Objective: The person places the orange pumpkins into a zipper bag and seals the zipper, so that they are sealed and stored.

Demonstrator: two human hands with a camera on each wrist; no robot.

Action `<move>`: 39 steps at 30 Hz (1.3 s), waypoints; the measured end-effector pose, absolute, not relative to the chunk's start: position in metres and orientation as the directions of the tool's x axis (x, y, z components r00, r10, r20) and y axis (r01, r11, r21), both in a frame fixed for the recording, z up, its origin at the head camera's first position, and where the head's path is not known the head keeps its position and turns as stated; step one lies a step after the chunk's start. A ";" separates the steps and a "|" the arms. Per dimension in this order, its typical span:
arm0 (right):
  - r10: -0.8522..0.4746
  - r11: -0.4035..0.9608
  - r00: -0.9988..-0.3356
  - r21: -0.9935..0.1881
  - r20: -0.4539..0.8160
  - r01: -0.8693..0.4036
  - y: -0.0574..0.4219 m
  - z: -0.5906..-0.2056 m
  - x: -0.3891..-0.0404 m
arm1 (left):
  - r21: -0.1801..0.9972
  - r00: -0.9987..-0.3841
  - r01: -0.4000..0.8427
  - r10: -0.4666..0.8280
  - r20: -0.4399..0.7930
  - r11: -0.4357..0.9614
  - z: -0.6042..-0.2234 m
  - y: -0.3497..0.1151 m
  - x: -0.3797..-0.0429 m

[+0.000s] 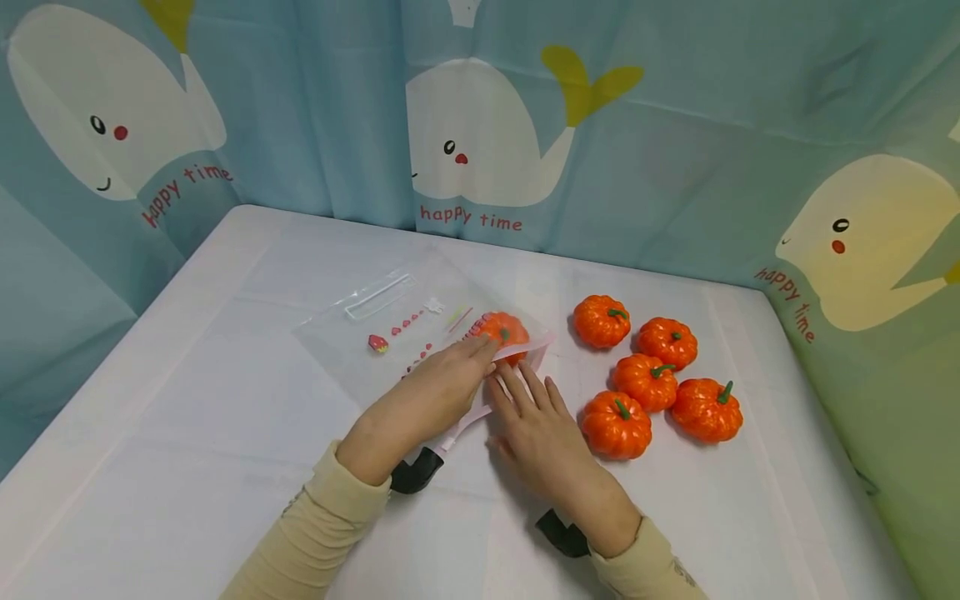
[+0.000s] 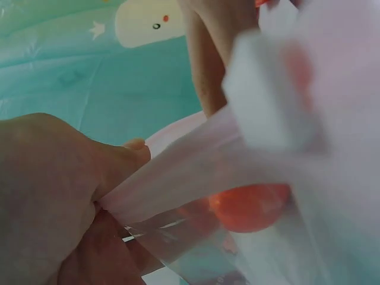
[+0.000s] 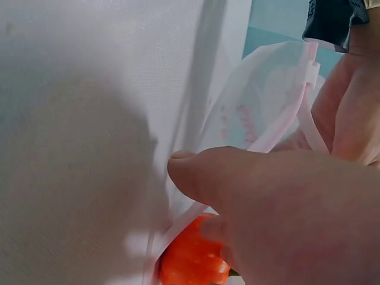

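Curtained-off nook, kind of building not tellable: a white table (image 1: 172,492), with whale-print curtain (image 1: 318,117) lettered "happy time" hanging behind the table and along its left and right sides.

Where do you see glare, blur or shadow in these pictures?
Head view: bright glints on the loose pumpkins; left wrist view: a white piece in front of the bag is blurred, probably near the lens; right wrist view: a broad, soft shadow darkens part of the white tabletop.
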State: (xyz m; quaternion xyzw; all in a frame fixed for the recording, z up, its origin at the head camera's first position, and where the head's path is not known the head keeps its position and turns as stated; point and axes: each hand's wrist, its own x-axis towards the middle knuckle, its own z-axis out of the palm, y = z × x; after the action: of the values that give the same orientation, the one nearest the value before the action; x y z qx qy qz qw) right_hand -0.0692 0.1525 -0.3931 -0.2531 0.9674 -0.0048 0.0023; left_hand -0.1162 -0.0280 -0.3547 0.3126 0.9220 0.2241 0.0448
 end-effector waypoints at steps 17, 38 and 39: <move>-0.294 0.954 -0.952 -0.089 -0.082 -0.287 0.202 -0.347 -0.069 | 0.455 -0.823 0.536 0.561 0.091 0.711 -0.362 -0.030 -0.123; -0.196 0.980 -0.952 -0.030 -0.236 -0.194 0.216 -0.347 -0.072 | 0.525 -0.835 0.480 0.550 0.027 0.703 -0.361 -0.037 -0.123; -0.202 0.979 -0.954 -0.030 -0.220 -0.200 0.216 -0.347 -0.073 | 0.523 -0.832 0.487 0.553 0.035 0.700 -0.361 -0.037 -0.124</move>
State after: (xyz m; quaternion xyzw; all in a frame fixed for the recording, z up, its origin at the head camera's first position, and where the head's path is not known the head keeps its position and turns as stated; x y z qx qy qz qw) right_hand -0.0731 0.2162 -0.3469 -0.1018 0.9885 -0.0037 0.1119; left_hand -0.1235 -0.0367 -0.3607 0.2829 0.9197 0.2649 0.0624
